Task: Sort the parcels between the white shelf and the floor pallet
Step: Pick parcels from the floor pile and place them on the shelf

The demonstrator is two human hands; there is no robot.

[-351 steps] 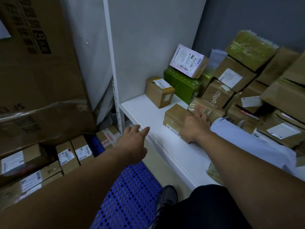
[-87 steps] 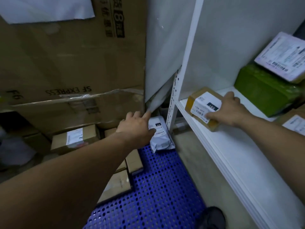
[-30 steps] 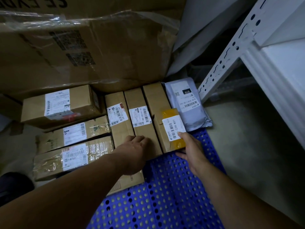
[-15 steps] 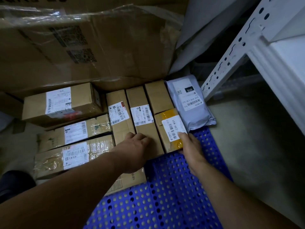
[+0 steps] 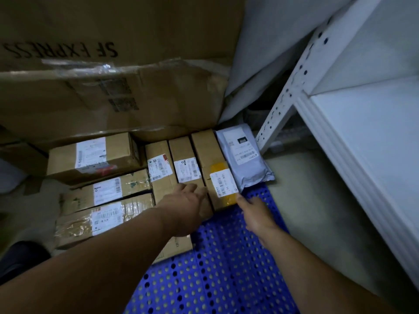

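Observation:
Several brown cardboard parcels with white labels lie side by side on the blue perforated floor pallet. A small box with yellow tape sits at the front of the right-hand row, next to a grey poly mailer. My right hand touches the near right corner of that yellow-taped box with extended fingers. My left hand rests flat on the near end of the narrow box just left of it. The white shelf stands at the right, its board bare where visible.
A big SF Express carton with torn tape leans behind the parcels. A white perforated shelf post slants down to the floor beside the mailer. Bare concrete floor lies between pallet and shelf. A dark shoe shows at lower left.
The view has pulled back and tilted up since half a second ago. Both hands stay on the same boxes; the right hand's fingers have slipped slightly toward the yellow-taped box's near corner.

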